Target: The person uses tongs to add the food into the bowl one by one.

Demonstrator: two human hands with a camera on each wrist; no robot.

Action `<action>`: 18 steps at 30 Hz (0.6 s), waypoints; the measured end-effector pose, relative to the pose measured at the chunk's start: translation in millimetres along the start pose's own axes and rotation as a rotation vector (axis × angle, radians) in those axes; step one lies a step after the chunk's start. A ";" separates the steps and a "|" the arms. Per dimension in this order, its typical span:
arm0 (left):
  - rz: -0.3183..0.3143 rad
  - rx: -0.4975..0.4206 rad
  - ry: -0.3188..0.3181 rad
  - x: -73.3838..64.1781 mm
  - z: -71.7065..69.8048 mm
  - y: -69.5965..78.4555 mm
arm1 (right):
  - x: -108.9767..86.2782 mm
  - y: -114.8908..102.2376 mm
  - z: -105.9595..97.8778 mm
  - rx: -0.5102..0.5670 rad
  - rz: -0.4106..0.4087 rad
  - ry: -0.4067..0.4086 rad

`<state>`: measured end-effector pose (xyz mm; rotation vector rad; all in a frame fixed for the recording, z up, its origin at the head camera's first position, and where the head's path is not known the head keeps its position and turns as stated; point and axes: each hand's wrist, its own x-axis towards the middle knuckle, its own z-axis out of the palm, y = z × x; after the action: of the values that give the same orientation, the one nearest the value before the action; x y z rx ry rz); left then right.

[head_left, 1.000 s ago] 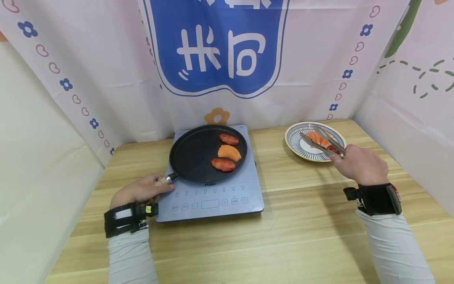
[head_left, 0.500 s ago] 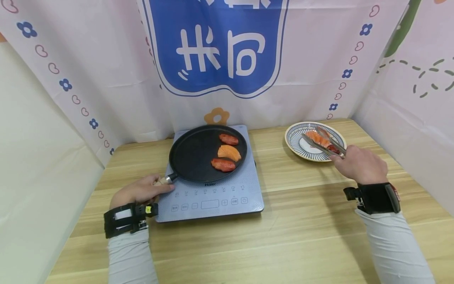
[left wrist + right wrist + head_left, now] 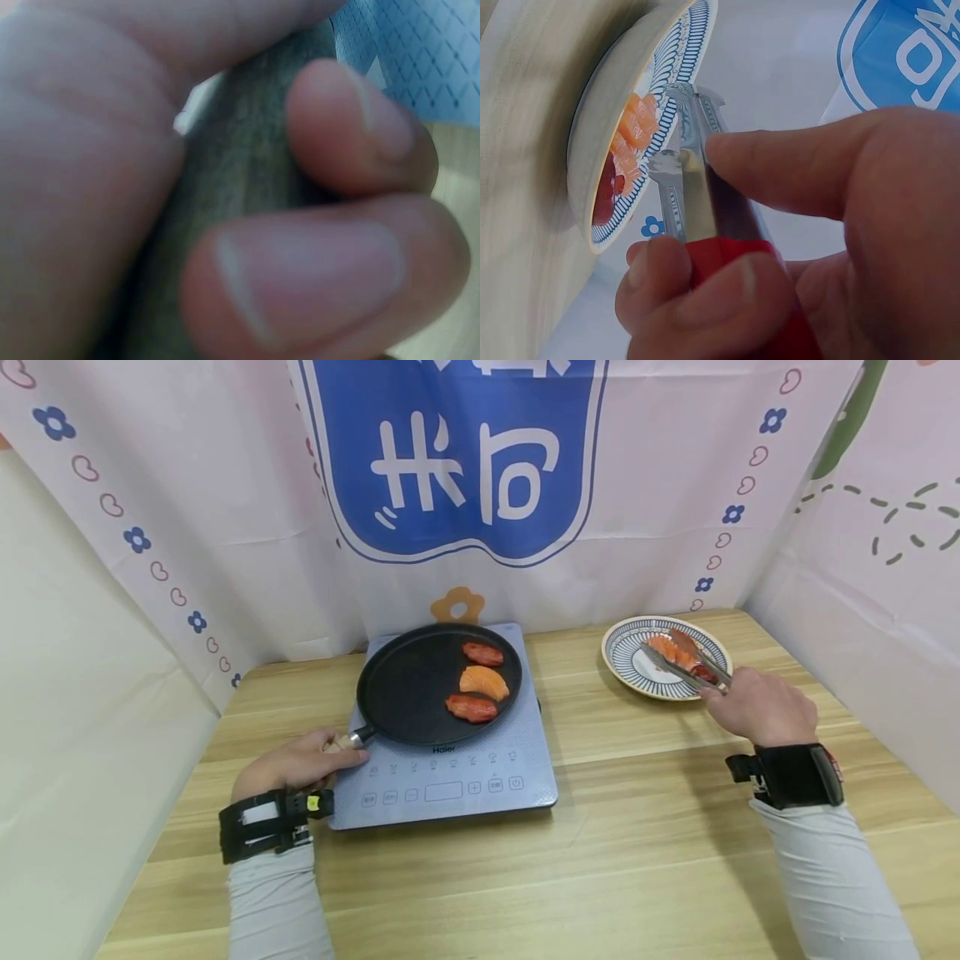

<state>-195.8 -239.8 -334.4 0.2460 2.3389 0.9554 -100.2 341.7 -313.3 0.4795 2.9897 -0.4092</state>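
My left hand [image 3: 300, 762] grips the handle of a black flat frying pan [image 3: 408, 685]; in the left wrist view, its fingers curl round the wooden handle [image 3: 244, 142]. Two reddish meat pieces, one of them nearest the front [image 3: 472, 708], and an orange salmon-like slice [image 3: 483, 682] lie at the pan's right side. My right hand [image 3: 765, 706] holds metal tongs [image 3: 681, 672] with a red grip [image 3: 727, 259], their arms apart. The tong tips are over a patterned plate [image 3: 618, 670] bearing orange slices [image 3: 637, 124] and a dark red piece [image 3: 604, 191]. Whether the tips touch food is unclear.
Under the pan is a grey induction cooker [image 3: 525, 752] with a touch panel along its front. The wooden table [image 3: 600, 860] ends at a printed cloth [image 3: 262, 552] behind, with more cloth at both sides.
The tong tips have shifted slightly right and toward me over the plate. My left hand, the pan and the food in it stay as they were.
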 end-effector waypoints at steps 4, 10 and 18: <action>-0.004 0.005 0.001 -1.1 -0.4 0.9 | 2.0 -0.3 1.4 -0.007 0.007 0.001; -0.006 0.014 0.007 -1.7 -0.3 2.9 | 4.2 -0.4 4.9 -0.009 0.017 0.008; -0.005 0.019 0.011 -1.2 0.1 1.9 | 6.8 -0.8 10.0 0.002 0.022 0.024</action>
<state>-194.9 -238.8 -332.6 0.2429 2.3582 0.9354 -106.5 340.2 -323.5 0.5211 3.0038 -0.4075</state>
